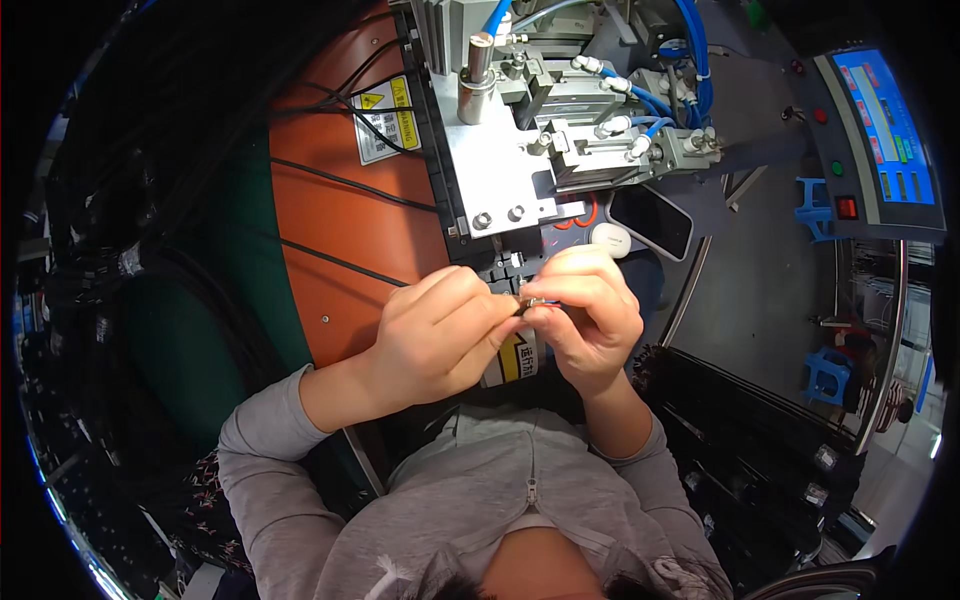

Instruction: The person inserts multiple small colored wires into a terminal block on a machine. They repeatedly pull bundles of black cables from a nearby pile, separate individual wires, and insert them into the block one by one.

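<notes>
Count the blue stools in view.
2: upper stool at right, below-left of the lit screen; lower stool also right, further down the picture. More may be hidden.

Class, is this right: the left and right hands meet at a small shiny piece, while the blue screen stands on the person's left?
The side is wrong: the head view shows the blue screen on the person's right. The left hand and right hand do meet at a small shiny piece.
</notes>
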`<state>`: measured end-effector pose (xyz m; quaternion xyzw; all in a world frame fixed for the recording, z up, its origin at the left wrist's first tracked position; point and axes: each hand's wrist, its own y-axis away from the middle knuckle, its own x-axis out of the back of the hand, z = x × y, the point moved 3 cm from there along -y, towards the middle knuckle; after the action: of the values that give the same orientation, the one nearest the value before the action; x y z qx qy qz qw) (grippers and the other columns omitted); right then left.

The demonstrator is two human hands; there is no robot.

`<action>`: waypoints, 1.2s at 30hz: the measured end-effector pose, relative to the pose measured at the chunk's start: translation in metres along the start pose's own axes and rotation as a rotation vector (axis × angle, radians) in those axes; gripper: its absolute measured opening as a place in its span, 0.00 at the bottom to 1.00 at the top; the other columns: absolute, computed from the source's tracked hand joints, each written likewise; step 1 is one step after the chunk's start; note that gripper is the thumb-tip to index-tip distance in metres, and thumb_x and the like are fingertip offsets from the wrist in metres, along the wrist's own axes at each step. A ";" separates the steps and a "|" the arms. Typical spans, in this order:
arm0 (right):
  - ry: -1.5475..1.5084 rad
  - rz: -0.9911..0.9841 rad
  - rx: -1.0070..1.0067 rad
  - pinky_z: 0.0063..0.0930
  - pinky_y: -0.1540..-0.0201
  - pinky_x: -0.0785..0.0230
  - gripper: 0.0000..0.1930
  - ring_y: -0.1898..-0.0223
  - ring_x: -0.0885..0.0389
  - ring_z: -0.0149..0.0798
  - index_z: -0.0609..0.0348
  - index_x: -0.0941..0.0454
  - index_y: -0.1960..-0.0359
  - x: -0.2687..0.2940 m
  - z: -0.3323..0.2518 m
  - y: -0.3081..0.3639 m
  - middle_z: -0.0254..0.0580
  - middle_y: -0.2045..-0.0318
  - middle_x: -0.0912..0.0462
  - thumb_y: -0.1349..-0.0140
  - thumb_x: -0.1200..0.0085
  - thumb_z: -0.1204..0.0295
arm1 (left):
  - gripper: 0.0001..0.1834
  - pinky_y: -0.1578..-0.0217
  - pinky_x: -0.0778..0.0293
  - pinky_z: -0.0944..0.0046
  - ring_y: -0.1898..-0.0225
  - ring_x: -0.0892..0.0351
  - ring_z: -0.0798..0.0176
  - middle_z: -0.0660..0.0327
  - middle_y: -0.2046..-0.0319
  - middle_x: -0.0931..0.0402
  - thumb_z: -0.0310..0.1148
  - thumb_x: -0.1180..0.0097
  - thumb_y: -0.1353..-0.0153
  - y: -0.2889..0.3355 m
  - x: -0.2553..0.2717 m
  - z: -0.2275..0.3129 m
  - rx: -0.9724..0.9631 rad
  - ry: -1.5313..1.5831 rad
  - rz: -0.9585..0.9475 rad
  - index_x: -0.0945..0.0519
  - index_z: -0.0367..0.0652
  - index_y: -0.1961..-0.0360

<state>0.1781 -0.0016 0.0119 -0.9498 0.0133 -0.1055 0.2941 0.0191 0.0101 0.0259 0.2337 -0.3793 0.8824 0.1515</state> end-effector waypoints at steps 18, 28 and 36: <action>-0.128 -0.150 -0.566 0.20 0.67 0.33 0.05 0.71 0.25 0.25 0.66 0.22 0.71 0.010 0.024 0.013 0.36 0.73 0.21 0.44 0.40 0.77 | 0.14 0.84 0.36 0.69 0.80 0.31 0.67 0.65 0.77 0.31 0.26 0.39 0.57 0.009 -0.006 -0.011 -0.046 -0.334 -0.168 0.17 0.40 0.65; -0.148 -0.145 -0.609 0.21 0.71 0.31 0.04 0.72 0.23 0.28 0.69 0.20 0.68 0.016 0.040 0.015 0.42 0.69 0.18 0.43 0.42 0.80 | 0.17 0.84 0.38 0.71 0.80 0.34 0.71 0.69 0.79 0.32 0.25 0.40 0.56 0.009 -0.012 -0.010 -0.161 -0.459 -0.162 0.16 0.46 0.61; 0.421 -0.121 -0.232 0.34 0.71 0.35 0.04 0.75 0.27 0.44 0.62 0.25 0.77 -0.005 0.033 0.009 0.43 0.78 0.25 0.51 0.42 0.81 | 0.17 0.84 0.38 0.71 0.80 0.36 0.70 0.67 0.78 0.40 0.25 0.41 0.50 0.005 -0.019 -0.008 -0.022 -0.568 -0.272 0.18 0.46 0.56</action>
<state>0.1807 0.0097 -0.0200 -0.9334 0.0295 -0.3164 0.1667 0.0304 0.0111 0.0080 0.5176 -0.3814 0.7493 0.1585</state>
